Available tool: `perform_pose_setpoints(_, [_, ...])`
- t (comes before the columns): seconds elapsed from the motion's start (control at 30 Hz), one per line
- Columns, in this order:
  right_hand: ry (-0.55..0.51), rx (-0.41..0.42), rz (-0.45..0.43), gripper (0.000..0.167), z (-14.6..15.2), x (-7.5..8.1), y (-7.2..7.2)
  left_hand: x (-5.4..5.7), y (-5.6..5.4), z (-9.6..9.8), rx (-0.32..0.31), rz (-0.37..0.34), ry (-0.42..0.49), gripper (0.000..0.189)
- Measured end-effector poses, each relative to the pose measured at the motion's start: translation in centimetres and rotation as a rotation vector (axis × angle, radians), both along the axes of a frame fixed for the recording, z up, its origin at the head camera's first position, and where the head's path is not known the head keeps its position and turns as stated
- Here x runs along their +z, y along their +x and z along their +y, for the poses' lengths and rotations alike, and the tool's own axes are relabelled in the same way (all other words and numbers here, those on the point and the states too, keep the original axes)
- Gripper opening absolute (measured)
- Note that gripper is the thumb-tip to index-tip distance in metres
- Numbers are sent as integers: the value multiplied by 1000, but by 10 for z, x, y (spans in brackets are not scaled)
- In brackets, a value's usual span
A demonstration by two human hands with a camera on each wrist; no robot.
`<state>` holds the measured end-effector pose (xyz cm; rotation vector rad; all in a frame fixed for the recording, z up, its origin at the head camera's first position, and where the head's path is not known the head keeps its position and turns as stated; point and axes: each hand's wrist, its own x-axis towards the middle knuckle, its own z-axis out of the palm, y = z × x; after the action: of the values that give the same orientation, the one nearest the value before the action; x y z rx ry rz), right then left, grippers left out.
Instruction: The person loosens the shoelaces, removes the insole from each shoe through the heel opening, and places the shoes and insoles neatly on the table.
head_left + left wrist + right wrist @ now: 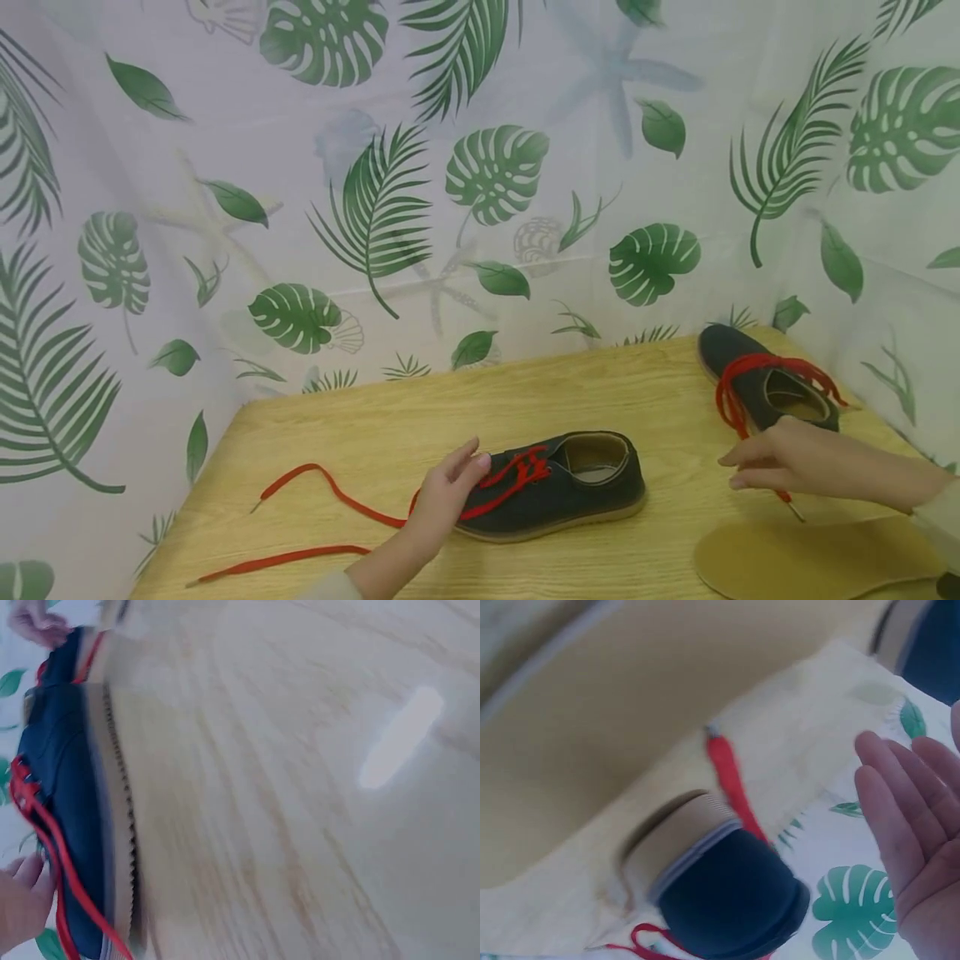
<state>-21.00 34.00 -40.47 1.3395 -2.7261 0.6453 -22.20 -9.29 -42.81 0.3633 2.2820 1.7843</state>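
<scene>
At the toe of the middle shoe (570, 500), which sat on the wooden table (570, 396), I saw the left hand (438, 502) — thumb and fingers loose; contact I couldn't tell. Right of that shoe: right hand (791, 457), fingers extended, tan insole (810, 554) and — farther back — the other shoe (756, 396).

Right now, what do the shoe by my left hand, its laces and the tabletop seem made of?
Shoe: matte, maybe canvas or suede; no shine shows. Laces: probably fabric, matte, flat and limp. Tabletop: wood or laminate, likely glossy; grain and a bright reflection show.
</scene>
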Motion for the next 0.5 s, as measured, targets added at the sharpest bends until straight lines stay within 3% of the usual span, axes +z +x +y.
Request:
perform_pose_setpoints(0.07, [1, -47, -64, 20, -6, 5, -4, 3, -2, -4, -6, -117, 100, 64])
perform_pose_setpoints(0.2, [-20, -178, -333, 27, -18, 18, -10, 7, -2, -11, -2, -345, 256, 71])
perform_pose_setpoints(0.3, [-52, -258, -491, 32, -26, 27, -16, 8, 1, -13, 11, -471, 362, 75])
perform_pose_setpoints(0.5, [-89, -327, -573, 28, -45, 33, -36, 2, 17, -9, -16, -651, 536, 78])
